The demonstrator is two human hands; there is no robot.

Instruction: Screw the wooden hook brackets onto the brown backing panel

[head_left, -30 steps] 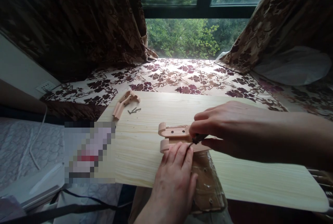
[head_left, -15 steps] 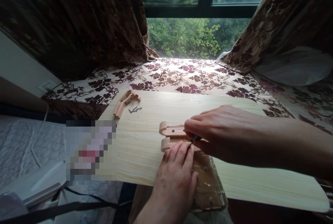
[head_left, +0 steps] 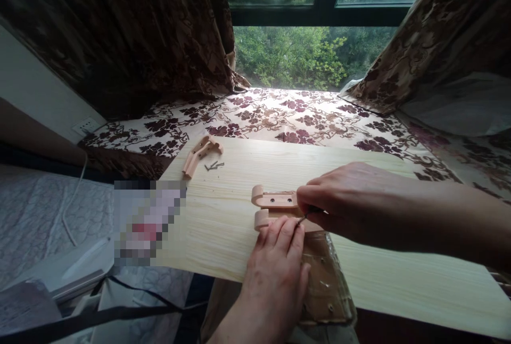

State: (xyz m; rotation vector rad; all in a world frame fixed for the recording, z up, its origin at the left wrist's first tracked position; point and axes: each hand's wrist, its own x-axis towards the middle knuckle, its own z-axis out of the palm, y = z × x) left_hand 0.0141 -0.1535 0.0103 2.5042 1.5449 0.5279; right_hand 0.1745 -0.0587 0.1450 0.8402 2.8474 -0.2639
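Note:
My left hand lies flat with spread fingers on the nearer pink hooked piece, whose curled end points left. My right hand is wrapped round a dark-handled tool; its thin shaft reaches down between my left fingertips, and its tip is hidden there. Just behind, a second pink hooked piece lies parallel, with two dark holes showing and its right end behind my right hand. Under my hands, a brown taped block overlaps the pale wooden board.
Two more pink pieces rest at the board's back left corner, beside several small screws. Beyond the board is a floral-cloth ledge below a window. A black strap and a quilted surface are at the left.
The view has shifted, so most things appear slightly farther right. My right hand has moved a little right from the rear pink piece, baring its second hole. My left hand stays in place on the nearer piece.

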